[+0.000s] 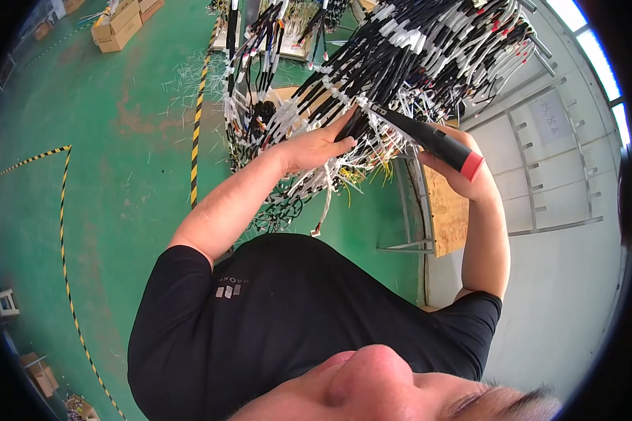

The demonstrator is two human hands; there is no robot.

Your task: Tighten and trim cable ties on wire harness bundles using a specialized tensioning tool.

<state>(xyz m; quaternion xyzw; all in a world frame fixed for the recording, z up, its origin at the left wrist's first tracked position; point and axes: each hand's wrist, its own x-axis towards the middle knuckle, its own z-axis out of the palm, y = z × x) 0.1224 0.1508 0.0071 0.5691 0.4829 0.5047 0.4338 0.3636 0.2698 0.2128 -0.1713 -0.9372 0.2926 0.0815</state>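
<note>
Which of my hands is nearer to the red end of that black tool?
Your right hand: it grips the black tool close beside the red end. Your left hand is farther left, by the tool's narrow end, holding black cables.

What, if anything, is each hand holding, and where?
Right hand: black tool, near its red end, exact grip hidden. Left hand: black cables, near the tool's tip.

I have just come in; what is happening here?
A person in a black T-shirt is working at a thick mass of black and white cables. The left hand grips some black ones. The right hand holds a long black tool with a red end, its tip pointing toward the cables near the left hand. Thin pale scraps lie on the green floor.
</note>
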